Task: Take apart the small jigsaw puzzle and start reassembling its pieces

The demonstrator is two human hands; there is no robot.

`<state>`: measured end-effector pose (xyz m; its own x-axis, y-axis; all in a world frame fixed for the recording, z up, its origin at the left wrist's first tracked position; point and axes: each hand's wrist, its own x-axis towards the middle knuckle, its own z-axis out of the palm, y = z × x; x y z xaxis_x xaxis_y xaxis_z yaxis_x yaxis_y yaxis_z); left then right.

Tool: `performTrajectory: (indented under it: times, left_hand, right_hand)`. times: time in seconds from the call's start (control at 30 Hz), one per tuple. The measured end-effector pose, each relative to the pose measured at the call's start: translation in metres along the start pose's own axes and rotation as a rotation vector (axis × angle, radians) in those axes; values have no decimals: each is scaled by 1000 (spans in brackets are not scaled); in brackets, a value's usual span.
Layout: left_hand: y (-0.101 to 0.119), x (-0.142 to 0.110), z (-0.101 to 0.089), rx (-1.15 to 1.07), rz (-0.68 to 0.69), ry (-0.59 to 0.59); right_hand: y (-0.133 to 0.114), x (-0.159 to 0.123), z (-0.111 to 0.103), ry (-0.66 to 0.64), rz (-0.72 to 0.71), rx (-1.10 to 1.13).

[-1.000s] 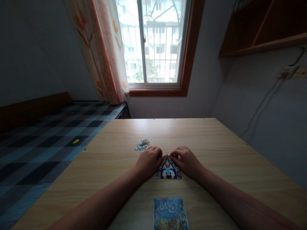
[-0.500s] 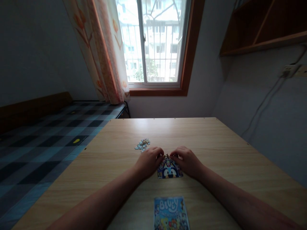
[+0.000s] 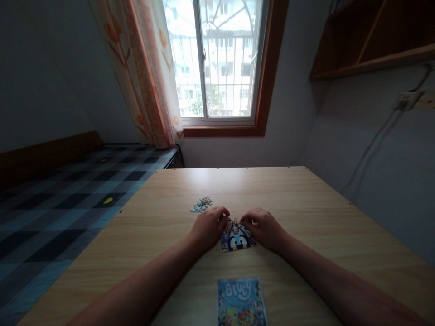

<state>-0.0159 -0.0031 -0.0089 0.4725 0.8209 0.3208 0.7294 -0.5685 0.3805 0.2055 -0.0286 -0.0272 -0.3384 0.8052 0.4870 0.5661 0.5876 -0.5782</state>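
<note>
A partly assembled jigsaw puzzle (image 3: 238,242) with a blue cartoon dog face lies on the table, its far edge uneven. My left hand (image 3: 211,224) is at its left side, fingers curled and closed about the upper left edge; the palm hides that side. On the other side, my right hand (image 3: 262,222) has thumb and forefinger pinched together by the upper right edge. Whatever those fingertips hold is too small to make out. Beyond my left hand lies a pile of loose puzzle pieces (image 3: 202,204).
A blue picture sheet (image 3: 242,301) marked "Bluey" lies nearest me on the wooden table (image 3: 163,190). To the left stands a bed with a checked cover (image 3: 81,199). A window (image 3: 224,63) with a curtain (image 3: 146,77) is ahead, and a wall shelf (image 3: 367,63) hangs at right.
The puzzle has shifted slightly left and turned a little. My left hand has moved slightly left, and the gap between my two hands' fingertips has widened.
</note>
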Motion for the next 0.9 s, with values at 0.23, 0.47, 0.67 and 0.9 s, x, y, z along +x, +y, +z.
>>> performTrajectory:
  times: [0.23,0.47,0.67,0.9]
  left_hand:
    - [-1,0,1,61,-4,-36]
    - [4,-2,-4,109,154,-133]
    - [7,-5,-3,105,256,-169]
    - [8,-6,-2,99,240,-147]
  right_hand:
    - [2,0,0,41,53,-5]
    - [7,2,-2,54,167,24]
    - [16,3,2,132,109,-157]
    - [2,-3,-6,109,-69,-170]
